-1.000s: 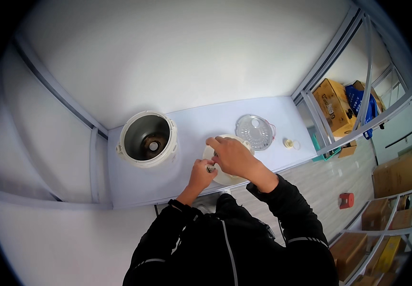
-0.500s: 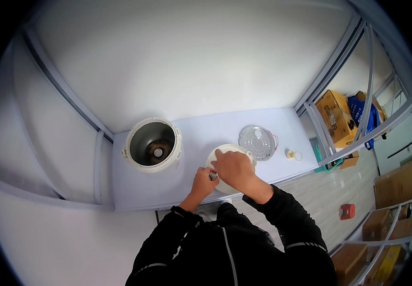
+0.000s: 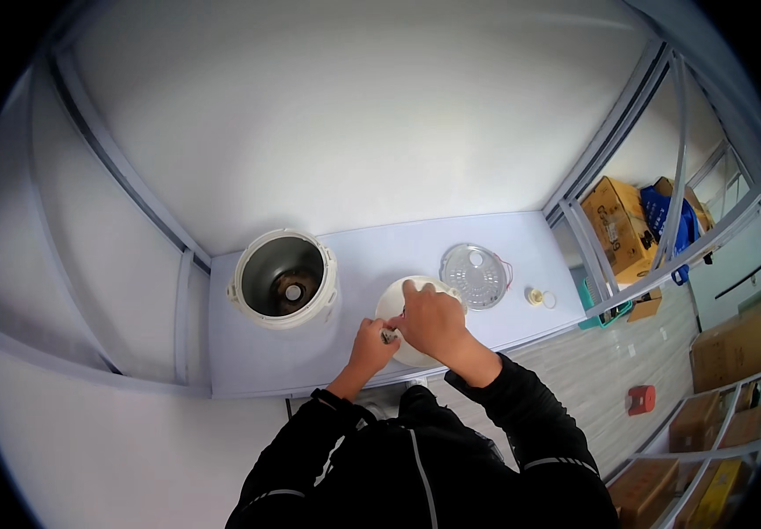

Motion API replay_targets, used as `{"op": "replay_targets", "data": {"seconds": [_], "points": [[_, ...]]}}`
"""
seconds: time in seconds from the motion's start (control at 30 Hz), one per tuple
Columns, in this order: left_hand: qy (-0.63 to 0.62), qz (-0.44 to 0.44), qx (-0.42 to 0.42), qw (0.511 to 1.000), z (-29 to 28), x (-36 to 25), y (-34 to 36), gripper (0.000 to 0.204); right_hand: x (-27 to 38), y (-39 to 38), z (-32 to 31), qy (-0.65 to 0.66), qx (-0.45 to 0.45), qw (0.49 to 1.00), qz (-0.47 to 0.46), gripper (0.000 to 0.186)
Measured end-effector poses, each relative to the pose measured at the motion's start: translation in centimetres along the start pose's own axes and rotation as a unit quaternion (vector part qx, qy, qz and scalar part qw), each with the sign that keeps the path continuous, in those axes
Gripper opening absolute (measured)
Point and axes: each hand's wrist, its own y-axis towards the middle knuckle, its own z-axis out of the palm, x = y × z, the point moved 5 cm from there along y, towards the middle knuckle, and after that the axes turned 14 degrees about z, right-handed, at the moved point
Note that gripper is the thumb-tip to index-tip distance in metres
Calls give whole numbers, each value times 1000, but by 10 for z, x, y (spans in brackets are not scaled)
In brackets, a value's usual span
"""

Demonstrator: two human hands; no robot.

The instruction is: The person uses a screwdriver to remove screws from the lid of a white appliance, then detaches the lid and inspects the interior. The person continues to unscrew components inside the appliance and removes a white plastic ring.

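A round white lid-like piece (image 3: pixel 415 355) lies near the table's front edge, partly covered by my hands. At its left side my left hand (image 3: pixel 369 351) is closed around a small grey-and-dark part (image 3: pixel 388 336), too small to name. My right hand (image 3: pixel 434 324) rests over the white piece, thumb close to that small part and fingers bent; what its fingertips grip, if anything, is hidden. To the left stands a white cooker-like pot body (image 3: pixel 332 280) with a grey interior and a brownish bottom. Behind the right hand lies a perforated silver disc (image 3: pixel 482 286) with a reddish edge strip.
A small yellowish part (image 3: pixel 534 297) and a clear ring (image 3: pixel 549 301) lie at the right of the white table (image 3: pixel 380 234). Metal frame posts (image 3: pixel 592 234) bound that end. Cardboard boxes (image 3: pixel 616 220), a blue bag (image 3: pixel 675 220) and a red stool (image 3: pixel 641 399) are beyond.
The view has shifted slightly. My right hand's fingers have drawn in closer to the small part at my left hand; both hands stay at the white piece.
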Motion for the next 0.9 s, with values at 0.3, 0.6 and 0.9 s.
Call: {"op": "replay_targets", "data": {"seconds": [0.3,0.6,0.9], "points": [[6,1,17,1000,2,10,4,36,-1,-4,8,98,-44,974,-197,24],[19,13,27,999,-2,3,8,35,-2,-3,-8,34,2,998,-43,33],[10,30,16,999,-2,7,8,35,3,1,9,65,-92,973,-201,40]]}}
